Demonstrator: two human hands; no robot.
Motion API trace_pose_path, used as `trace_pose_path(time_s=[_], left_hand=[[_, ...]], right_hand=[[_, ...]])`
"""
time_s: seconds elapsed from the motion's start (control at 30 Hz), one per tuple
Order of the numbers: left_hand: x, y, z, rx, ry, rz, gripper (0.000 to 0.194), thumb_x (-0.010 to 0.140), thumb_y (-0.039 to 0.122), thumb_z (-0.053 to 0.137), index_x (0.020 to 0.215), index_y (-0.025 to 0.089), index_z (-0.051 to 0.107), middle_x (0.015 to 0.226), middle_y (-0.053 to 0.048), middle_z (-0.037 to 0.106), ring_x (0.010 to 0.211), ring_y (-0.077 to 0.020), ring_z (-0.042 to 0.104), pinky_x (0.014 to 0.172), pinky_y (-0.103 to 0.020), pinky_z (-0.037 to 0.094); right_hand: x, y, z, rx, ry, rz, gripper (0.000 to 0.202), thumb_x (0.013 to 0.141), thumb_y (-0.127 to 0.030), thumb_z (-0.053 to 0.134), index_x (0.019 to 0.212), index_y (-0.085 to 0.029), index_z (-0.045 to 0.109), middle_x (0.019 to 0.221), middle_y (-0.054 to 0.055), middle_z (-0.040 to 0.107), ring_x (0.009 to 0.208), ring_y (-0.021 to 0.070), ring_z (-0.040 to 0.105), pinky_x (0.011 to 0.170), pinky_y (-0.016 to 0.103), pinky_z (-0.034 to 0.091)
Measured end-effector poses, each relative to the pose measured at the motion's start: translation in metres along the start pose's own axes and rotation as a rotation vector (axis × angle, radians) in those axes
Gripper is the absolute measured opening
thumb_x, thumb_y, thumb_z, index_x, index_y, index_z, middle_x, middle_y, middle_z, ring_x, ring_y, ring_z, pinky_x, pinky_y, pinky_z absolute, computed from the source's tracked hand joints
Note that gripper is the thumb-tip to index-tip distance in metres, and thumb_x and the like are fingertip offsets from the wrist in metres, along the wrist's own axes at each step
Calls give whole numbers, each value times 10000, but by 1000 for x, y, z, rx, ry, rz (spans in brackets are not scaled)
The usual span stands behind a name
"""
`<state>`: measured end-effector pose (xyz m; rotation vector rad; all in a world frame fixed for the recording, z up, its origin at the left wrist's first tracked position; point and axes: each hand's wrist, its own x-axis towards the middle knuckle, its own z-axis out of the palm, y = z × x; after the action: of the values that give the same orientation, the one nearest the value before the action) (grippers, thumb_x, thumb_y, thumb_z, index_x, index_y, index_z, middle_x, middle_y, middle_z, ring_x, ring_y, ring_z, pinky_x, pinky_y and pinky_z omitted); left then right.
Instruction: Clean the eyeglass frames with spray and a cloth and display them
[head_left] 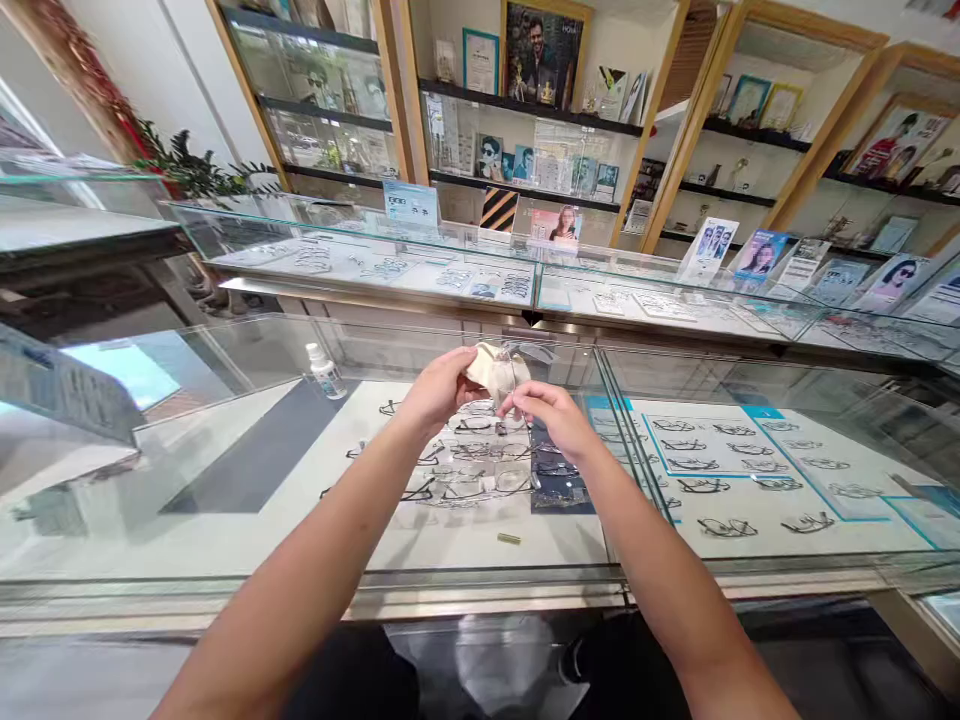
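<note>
Over the glass display case, my left hand (pixel 442 385) is closed on a cream cleaning cloth (pixel 491 370). A thin pair of eyeglasses (pixel 511 358) shows against the cloth, with part of it covered. My right hand (pixel 553 412) is pinched at the lower right side of the cloth, fingertips on a thin part of the eyeglasses. Exactly where the fingers grip the frame is too small to see. Rows of eyeglass frames (pixel 487 452) lie inside the case under my hands.
A white spray bottle (pixel 325 374) stands on the glass to the left. The display case (pixel 420 590) spans the foreground, with more frames (pixel 705 486) on its right side. Behind it is a second glass counter (pixel 375 290) with upright cards. A potted plant (pixel 191 160) sits at the left.
</note>
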<state>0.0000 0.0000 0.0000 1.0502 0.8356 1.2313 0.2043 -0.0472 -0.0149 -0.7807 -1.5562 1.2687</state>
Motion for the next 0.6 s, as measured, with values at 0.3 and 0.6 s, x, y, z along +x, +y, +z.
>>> trace_pose_path(time_s=[0.3,0.6], left_hand=[[-7,2,2,-54,-84,20,382,760,446,887,943,171,697,839,-32,701,738,-160,655,735,-295,588],[-8,-16,12,46,-46,303,537,752,570,976,864,195,608,758,33,639,614,-90,530,566,-218,407]], right_hand=[[4,12,-6,136,37,63,325,874,-557,829,876,-234,800,895,52,818,793,188,600,746,327,414],[0,13,4,205,-53,66,396,880,-619,857,918,-232,785,897,42,780,787,178,584,785,331,460]])
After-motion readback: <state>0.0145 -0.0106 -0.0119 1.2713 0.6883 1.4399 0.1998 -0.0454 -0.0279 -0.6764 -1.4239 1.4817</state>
